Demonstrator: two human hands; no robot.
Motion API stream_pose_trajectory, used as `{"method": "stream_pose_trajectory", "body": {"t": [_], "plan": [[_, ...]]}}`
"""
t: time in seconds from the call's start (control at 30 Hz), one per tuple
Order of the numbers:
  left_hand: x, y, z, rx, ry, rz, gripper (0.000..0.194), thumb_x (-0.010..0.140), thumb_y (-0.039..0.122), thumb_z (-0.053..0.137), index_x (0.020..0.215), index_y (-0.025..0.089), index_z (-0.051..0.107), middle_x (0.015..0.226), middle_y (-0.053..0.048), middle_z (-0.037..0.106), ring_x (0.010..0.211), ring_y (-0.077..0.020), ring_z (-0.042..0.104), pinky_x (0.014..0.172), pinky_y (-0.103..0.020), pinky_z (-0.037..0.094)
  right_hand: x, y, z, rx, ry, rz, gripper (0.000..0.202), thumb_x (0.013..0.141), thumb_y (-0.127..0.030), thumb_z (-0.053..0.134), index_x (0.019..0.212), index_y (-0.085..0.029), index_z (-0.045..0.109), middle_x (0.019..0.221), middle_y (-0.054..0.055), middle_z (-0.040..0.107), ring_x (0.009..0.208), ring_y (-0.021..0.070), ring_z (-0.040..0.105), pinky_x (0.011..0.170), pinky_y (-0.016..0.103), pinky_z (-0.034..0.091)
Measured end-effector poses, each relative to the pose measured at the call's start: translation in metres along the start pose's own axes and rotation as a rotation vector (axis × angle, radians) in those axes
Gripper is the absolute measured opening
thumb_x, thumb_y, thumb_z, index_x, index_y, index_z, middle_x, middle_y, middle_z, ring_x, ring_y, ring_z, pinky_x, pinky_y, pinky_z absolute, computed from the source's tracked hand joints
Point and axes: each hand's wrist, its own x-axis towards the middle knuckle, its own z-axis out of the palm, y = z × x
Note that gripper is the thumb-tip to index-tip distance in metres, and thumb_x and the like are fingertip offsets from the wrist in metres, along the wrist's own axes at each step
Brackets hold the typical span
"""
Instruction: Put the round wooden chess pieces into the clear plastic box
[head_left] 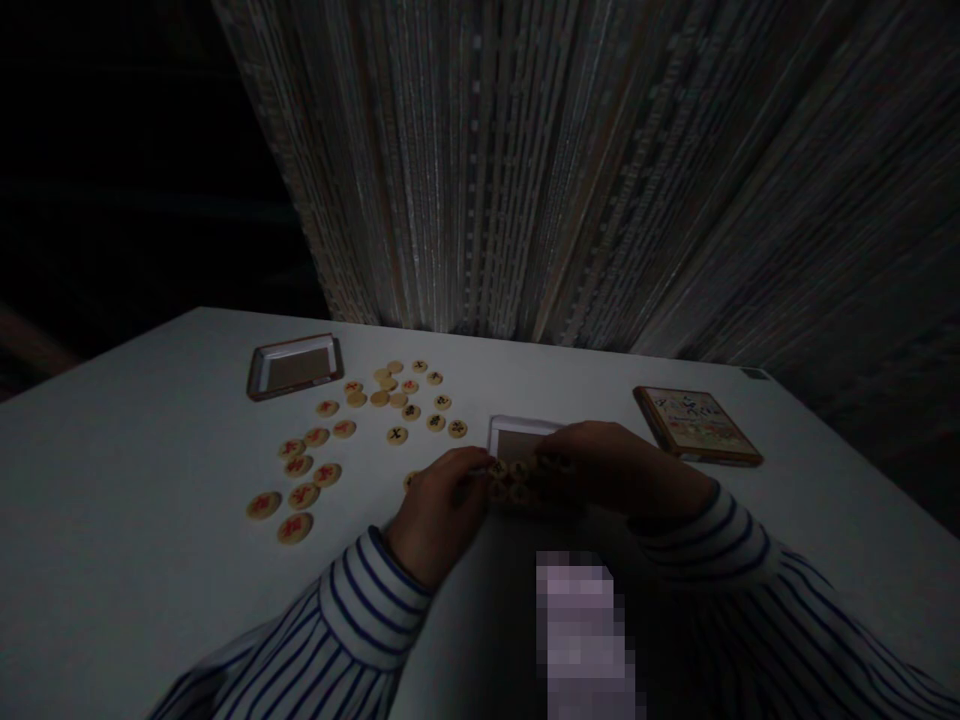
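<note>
A small open box (514,423) with a pale rim stands in front of me, and several round Chinese chess pieces (519,468) lie together in its near part. My left hand (448,508) is closed at the box's left edge, its thumb and fingers curled around that side. Over the right side of the box reaches my right hand (626,465), its fingers bent down among the pieces. Deep shadow hides its fingertips, and I cannot make out what they pinch. One loose Chinese chess piece (409,482) peeks out behind my left hand.
More loose pieces with red marks (304,494) and black marks (436,422) are scattered on the white table (172,450) to the left. An open box half (296,368) lies at the back left. A printed box lid (697,423) rests at right. A string curtain (480,170) hangs behind.
</note>
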Motion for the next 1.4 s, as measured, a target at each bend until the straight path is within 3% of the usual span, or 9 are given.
{"method": "stream_pose_trajectory", "body": {"t": [0.4,0.6,1.4], "plan": [[-0.0018,-0.0019,0.0,0.037,-0.027,-0.008,0.026,0.075,0.012,0.049,0.095,0.017,0.065,0.102,-0.01,0.067,0.095,-0.0197,0.062,0.086,-0.038,0.05,0.0006,-0.0021,-0.0031,-0.007,-0.057,0.012,0.02,0.079,-0.025,0.05,0.09,-0.02,0.066,0.085,0.007,0.068,0.076,0.0175,0.062,0.059,0.025,0.043],[-0.0024,-0.0049,0.0025,0.043,-0.017,0.004,0.026,0.074,0.013,0.051,0.094,0.017,0.065,0.104,-0.01,0.066,0.098,-0.0209,0.061,0.088,-0.039,0.049,0.0025,-0.0003,0.0016,-0.021,-0.019,-0.001,0.023,0.081,-0.027,0.047,0.09,-0.019,0.067,0.084,0.007,0.068,0.075,0.0172,0.062,0.057,0.025,0.043],[-0.0024,-0.0014,0.002,0.098,-0.064,0.018,0.027,0.075,0.011,0.05,0.096,0.018,0.065,0.107,-0.011,0.066,0.098,-0.0217,0.061,0.086,-0.041,0.05,0.0039,0.0012,0.0054,-0.042,-0.051,-0.004,0.025,0.082,-0.027,0.044,0.085,-0.019,0.068,0.082,0.007,0.069,0.071,0.0163,0.062,0.056,0.024,0.041]]}}
